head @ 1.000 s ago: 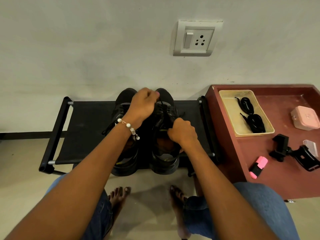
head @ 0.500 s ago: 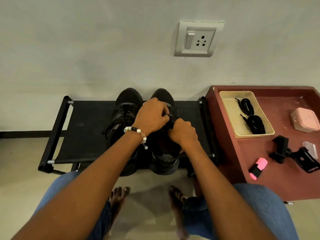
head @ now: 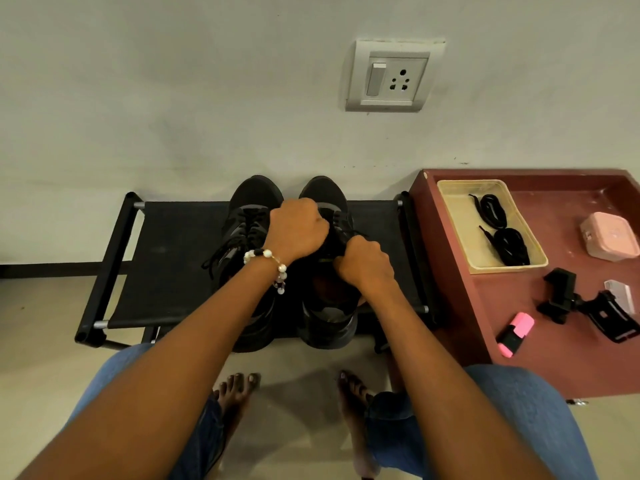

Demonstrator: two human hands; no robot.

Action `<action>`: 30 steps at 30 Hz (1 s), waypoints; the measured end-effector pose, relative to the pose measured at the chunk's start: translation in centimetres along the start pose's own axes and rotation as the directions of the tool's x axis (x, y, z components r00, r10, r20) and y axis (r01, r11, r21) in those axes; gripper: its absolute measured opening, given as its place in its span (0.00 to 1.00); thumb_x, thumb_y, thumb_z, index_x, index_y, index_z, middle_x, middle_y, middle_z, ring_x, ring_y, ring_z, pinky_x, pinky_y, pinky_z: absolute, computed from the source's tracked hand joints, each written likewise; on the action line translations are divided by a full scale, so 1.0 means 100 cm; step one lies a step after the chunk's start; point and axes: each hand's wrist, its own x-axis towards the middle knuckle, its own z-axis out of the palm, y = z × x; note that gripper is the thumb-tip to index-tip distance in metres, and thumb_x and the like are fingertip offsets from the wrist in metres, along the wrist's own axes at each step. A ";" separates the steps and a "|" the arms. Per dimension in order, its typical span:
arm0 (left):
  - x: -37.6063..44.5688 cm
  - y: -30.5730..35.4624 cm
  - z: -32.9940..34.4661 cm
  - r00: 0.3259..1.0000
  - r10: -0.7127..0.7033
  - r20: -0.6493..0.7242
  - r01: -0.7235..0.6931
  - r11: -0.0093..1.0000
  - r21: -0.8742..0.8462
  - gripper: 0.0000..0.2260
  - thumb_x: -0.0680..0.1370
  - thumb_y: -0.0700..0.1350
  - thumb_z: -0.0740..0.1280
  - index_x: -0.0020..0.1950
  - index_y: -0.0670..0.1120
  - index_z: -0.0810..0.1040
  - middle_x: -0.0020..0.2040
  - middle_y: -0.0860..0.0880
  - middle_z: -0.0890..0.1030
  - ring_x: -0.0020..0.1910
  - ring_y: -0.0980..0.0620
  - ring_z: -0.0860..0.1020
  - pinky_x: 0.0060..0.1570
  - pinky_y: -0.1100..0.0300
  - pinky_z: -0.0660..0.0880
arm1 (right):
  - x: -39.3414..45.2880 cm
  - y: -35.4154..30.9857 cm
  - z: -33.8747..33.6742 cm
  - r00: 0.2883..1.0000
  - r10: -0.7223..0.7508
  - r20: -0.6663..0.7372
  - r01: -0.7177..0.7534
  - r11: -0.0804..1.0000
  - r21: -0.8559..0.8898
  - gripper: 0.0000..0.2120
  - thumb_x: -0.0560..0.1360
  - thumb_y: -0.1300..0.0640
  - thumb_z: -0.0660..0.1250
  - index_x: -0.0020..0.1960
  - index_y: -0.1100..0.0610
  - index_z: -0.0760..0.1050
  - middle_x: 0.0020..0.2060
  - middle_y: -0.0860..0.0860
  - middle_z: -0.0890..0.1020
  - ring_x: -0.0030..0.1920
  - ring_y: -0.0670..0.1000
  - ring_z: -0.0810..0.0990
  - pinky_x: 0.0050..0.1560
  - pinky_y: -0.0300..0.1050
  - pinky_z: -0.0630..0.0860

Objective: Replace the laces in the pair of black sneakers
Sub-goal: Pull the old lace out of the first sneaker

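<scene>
A low black rack (head: 166, 265) with a fabric shelf stands against the wall, and the pair of black sneakers sits side by side on it, toes to the wall, heels toward the person. The left sneaker (head: 247, 216) is matte black with its lace still threaded; loose loops of that lace (head: 221, 252) spill over its outer side onto the fabric. The left hand (head: 298, 230), a beaded bracelet (head: 266, 261) at its wrist, reaches across the gap between the shoes with fingers curled into a fist over the lacing of the right sneaker (head: 327, 310); what it grips is hidden under the knuckles. The right hand (head: 363, 261) is curled too, at the top of that shoe's tongue, and seems to pinch a lace, though black on black makes this hard to tell. The forearms cover much of both shoes, so the eyelets cannot be seen.

To the right, touching the rack's end, is a dark red table (head: 540, 358), cut off by the frame edge. On it a yellowish tray (head: 457, 223) holds two coiled black shoelaces (head: 502, 233). Near it lie a pink case (head: 609, 237), a black phone clamp (head: 575, 303) and a pink highlighter (head: 514, 332).
</scene>
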 end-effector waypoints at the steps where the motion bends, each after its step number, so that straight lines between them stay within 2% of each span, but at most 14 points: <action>1: 0.003 -0.004 -0.004 0.992 -0.108 0.062 0.118 0.976 -0.182 0.10 0.76 0.45 0.66 0.43 0.37 0.79 0.44 0.43 0.82 0.44 0.44 0.80 0.46 0.51 0.76 | 0.000 0.000 -0.001 1.000 0.003 0.007 -0.003 1.000 0.002 0.16 0.79 0.52 0.63 0.61 0.62 0.71 0.58 0.61 0.75 0.57 0.63 0.76 0.49 0.53 0.73; 3: 0.005 -0.010 -0.014 0.937 -0.232 0.261 0.343 0.751 -0.564 0.07 0.77 0.41 0.66 0.46 0.37 0.79 0.48 0.41 0.82 0.45 0.45 0.82 0.49 0.49 0.80 | 0.000 -0.001 -0.002 1.000 0.010 0.018 -0.010 1.000 0.003 0.15 0.79 0.53 0.63 0.60 0.61 0.71 0.58 0.60 0.75 0.58 0.63 0.76 0.49 0.52 0.73; 4: 0.004 -0.011 -0.018 0.905 -0.244 0.349 0.422 0.621 -0.660 0.06 0.79 0.39 0.64 0.48 0.37 0.78 0.51 0.41 0.82 0.47 0.45 0.82 0.49 0.50 0.80 | 0.000 -0.001 -0.002 1.000 0.015 0.021 -0.015 1.000 0.002 0.14 0.79 0.53 0.63 0.60 0.61 0.71 0.58 0.60 0.75 0.58 0.63 0.75 0.48 0.52 0.72; 5: 0.003 -0.012 -0.020 0.883 -0.260 0.390 0.467 0.565 -0.680 0.06 0.80 0.39 0.62 0.51 0.37 0.77 0.51 0.42 0.81 0.48 0.44 0.82 0.49 0.52 0.80 | 0.000 -0.001 -0.002 1.000 0.018 0.020 -0.018 1.000 0.001 0.14 0.79 0.53 0.63 0.59 0.61 0.71 0.58 0.60 0.75 0.58 0.63 0.75 0.47 0.51 0.72; 6: 0.003 -0.013 -0.019 0.883 -0.276 0.380 0.468 0.577 -0.669 0.07 0.80 0.40 0.62 0.51 0.37 0.77 0.51 0.42 0.81 0.48 0.44 0.83 0.48 0.52 0.78 | 0.000 -0.001 -0.002 1.000 0.019 0.020 -0.019 1.000 0.000 0.14 0.79 0.53 0.63 0.59 0.61 0.71 0.58 0.60 0.75 0.57 0.63 0.75 0.47 0.51 0.72; 8: 0.004 -0.014 -0.014 0.947 -0.259 0.188 0.319 0.812 -0.489 0.08 0.77 0.41 0.63 0.46 0.37 0.79 0.46 0.41 0.82 0.44 0.43 0.82 0.45 0.52 0.78 | 0.000 0.000 -0.002 1.000 0.013 0.019 -0.013 1.000 0.001 0.13 0.79 0.54 0.63 0.57 0.62 0.71 0.57 0.60 0.75 0.56 0.63 0.76 0.45 0.51 0.71; 10: 0.000 -0.011 -0.009 0.996 -0.093 0.012 0.093 0.959 -0.269 0.06 0.74 0.42 0.66 0.45 0.41 0.80 0.45 0.44 0.82 0.45 0.45 0.80 0.48 0.54 0.77 | 0.000 -0.001 -0.002 1.000 0.006 0.016 -0.006 1.000 0.003 0.13 0.79 0.54 0.63 0.57 0.62 0.71 0.56 0.60 0.75 0.55 0.63 0.76 0.45 0.51 0.71; 12: -0.002 -0.008 -0.003 0.999 0.051 0.001 -0.050 0.987 -0.153 0.11 0.72 0.47 0.68 0.53 0.49 0.80 0.52 0.47 0.79 0.53 0.45 0.77 0.56 0.47 0.75 | 0.000 -0.001 -0.001 1.000 0.003 0.010 -0.003 1.000 0.002 0.13 0.79 0.53 0.63 0.58 0.62 0.71 0.56 0.60 0.76 0.55 0.62 0.77 0.45 0.51 0.72; 14: -0.004 -0.002 0.000 0.992 0.109 0.062 -0.112 0.993 0.040 0.14 0.73 0.51 0.68 0.58 0.51 0.79 0.58 0.46 0.76 0.59 0.43 0.74 0.59 0.42 0.73 | 0.000 0.000 0.000 1.000 0.003 0.005 -0.003 1.000 0.004 0.13 0.79 0.53 0.62 0.58 0.62 0.71 0.55 0.60 0.76 0.54 0.62 0.77 0.45 0.51 0.72; 19: -0.015 0.009 0.020 0.968 0.229 -0.105 -0.167 0.896 0.411 0.11 0.78 0.47 0.64 0.58 0.46 0.78 0.59 0.45 0.75 0.55 0.42 0.76 0.53 0.47 0.73 | 0.000 0.000 0.001 1.000 -0.002 -0.013 0.002 1.000 -0.005 0.10 0.80 0.53 0.61 0.53 0.60 0.71 0.54 0.60 0.77 0.52 0.61 0.77 0.43 0.50 0.71; 22: -0.016 0.010 0.027 0.945 0.293 -0.148 -0.208 0.884 0.419 0.09 0.81 0.42 0.60 0.58 0.43 0.76 0.60 0.43 0.76 0.50 0.41 0.79 0.42 0.53 0.74 | -0.001 0.000 0.001 1.000 0.000 -0.026 0.000 1.000 -0.011 0.11 0.80 0.54 0.61 0.56 0.61 0.71 0.55 0.60 0.77 0.54 0.61 0.77 0.43 0.50 0.71; 25: -0.011 0.010 0.019 0.956 0.277 -0.101 -0.241 0.932 0.271 0.10 0.79 0.44 0.60 0.58 0.44 0.75 0.56 0.44 0.77 0.50 0.42 0.78 0.42 0.55 0.69 | -0.001 0.000 0.000 1.000 -0.001 -0.021 0.001 1.000 0.004 0.11 0.80 0.54 0.61 0.55 0.61 0.71 0.55 0.60 0.77 0.53 0.62 0.77 0.43 0.50 0.71; 27: -0.006 0.007 0.007 0.978 0.196 -0.070 -0.186 0.974 0.132 0.09 0.78 0.46 0.62 0.52 0.43 0.77 0.49 0.46 0.80 0.48 0.45 0.78 0.45 0.56 0.66 | 0.000 0.000 0.000 1.000 -0.002 -0.014 0.002 1.000 0.013 0.12 0.79 0.53 0.62 0.57 0.62 0.71 0.54 0.60 0.77 0.54 0.62 0.78 0.43 0.50 0.71; 30: 0.000 -0.001 -0.007 0.998 0.057 0.040 -0.054 0.996 -0.078 0.13 0.77 0.48 0.65 0.45 0.39 0.81 0.42 0.42 0.82 0.42 0.45 0.79 0.45 0.55 0.72 | 0.000 0.000 0.000 1.000 0.000 0.000 0.000 1.000 0.017 0.14 0.79 0.53 0.62 0.59 0.62 0.71 0.55 0.60 0.77 0.54 0.62 0.77 0.44 0.50 0.71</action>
